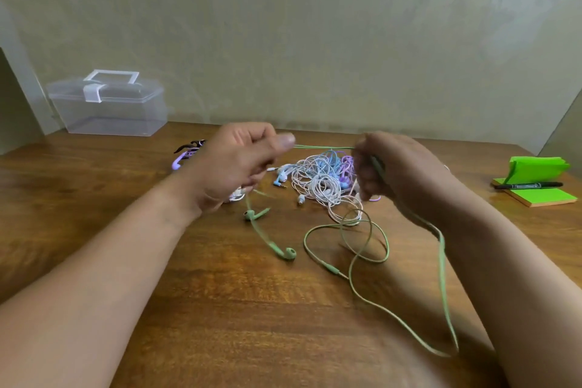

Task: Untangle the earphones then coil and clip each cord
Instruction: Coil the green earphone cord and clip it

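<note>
A green earphone cord (365,249) runs taut between my two hands above the wooden table (220,309). My left hand (239,164) pinches one part of it, and the two green earbuds (288,253) hang down to the table below that hand. My right hand (390,167) grips the cord further along; the rest drops past my right wrist, loops on the table and ends in the plug (335,271). Behind my hands lies a tangled heap of white, pink, blue and purple earphones (321,179).
A clear plastic box with a white latch (108,104) stands at the back left against the wall. Purple and black clips (187,151) lie behind my left hand. Green sticky notes (535,189) with a black marker (529,185) on them sit at the right edge.
</note>
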### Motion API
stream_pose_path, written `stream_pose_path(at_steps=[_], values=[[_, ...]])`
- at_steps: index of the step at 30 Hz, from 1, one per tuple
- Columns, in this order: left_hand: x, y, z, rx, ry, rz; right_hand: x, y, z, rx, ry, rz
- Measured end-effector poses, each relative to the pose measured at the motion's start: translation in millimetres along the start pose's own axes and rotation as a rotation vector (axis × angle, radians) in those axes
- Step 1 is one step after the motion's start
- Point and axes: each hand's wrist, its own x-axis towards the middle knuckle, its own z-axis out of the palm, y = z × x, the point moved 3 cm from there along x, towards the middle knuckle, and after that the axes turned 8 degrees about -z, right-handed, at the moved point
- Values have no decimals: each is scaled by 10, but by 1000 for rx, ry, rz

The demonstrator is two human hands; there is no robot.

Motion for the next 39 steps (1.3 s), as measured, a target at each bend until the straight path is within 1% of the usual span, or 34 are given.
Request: stream_pose_path(at_steps=[1, 2, 4, 6, 8, 10, 12, 13, 14, 16, 18, 19, 20, 22, 24, 25, 26, 28, 29, 30, 31, 33, 37, 39], values=[[9, 4, -53, -106, -4, -17, 3, 10, -35, -60, -5, 4], [7, 16, -87, -163, -5, -22, -12, 16, -42, -144, -59, 4], [-2, 25, -67, -145, -11, -14, -86, -1, 9, -262, -152, -8], [-11, 29, 34, -30, -24, -1, -130, -55, 96, -230, -157, -70], [-44, 47, 139, 79, -63, 30, -131, -101, 224, -105, -207, -119], [-45, 37, 206, 151, -110, 55, -151, -79, 333, 23, -305, -76], [-45, 38, 219, 192, -101, 51, -178, -38, 370, 5, -381, -47], [-45, 41, 211, 190, -92, 40, -174, -30, 359, -34, -378, -57], [-45, 38, 196, 176, -91, 23, -149, -31, 338, -48, -337, -71], [-35, 1, 114, 105, -95, -46, -71, -34, 240, 3, -165, -71], [-28, -36, 26, -16, -120, -114, -3, -16, 92, 81, 17, -32], [-22, -49, -3, -60, -133, -133, 14, 10, 46, 91, 58, -14], [-22, -52, -10, -74, -143, -137, 13, 23, 23, 59, 59, -4], [-24, -48, 55, -25, -156, -129, -14, 37, 19, -97, 20, -31], [-29, -51, 153, 77, -171, -111, -76, -14, 85, -320, -6, -142], [-39, -46, 195, 130, -180, -100, -105, -42, 146, -384, -40, -198], [-43, -49, 222, 173, -186, -88, -130, -69, 223, -396, -101, -229], [-50, -68, 239, 226, -194, -68, -175, -68, 389, -295, -251, -194], [-51, -78, 241, 229, -194, -66, -187, -47, 440, -264, -300, -173], [-46, -90, 237, 221, -186, -75, -190, -42, 447, -290, -322, -176], [-43, -93, 230, 210, -180, -92, -176, -43, 419, -347, -321, -194], [-36, -106, 212, 167, -208, -128, -128, -59, 303, -405, -252, -205], [-65, -121, 173, -29, -338, -234, -50, -28, 98, -305, -82, -170], [-77, -134, 193, -39, -361, -249, -37, 13, 86, -300, -75, -141]])
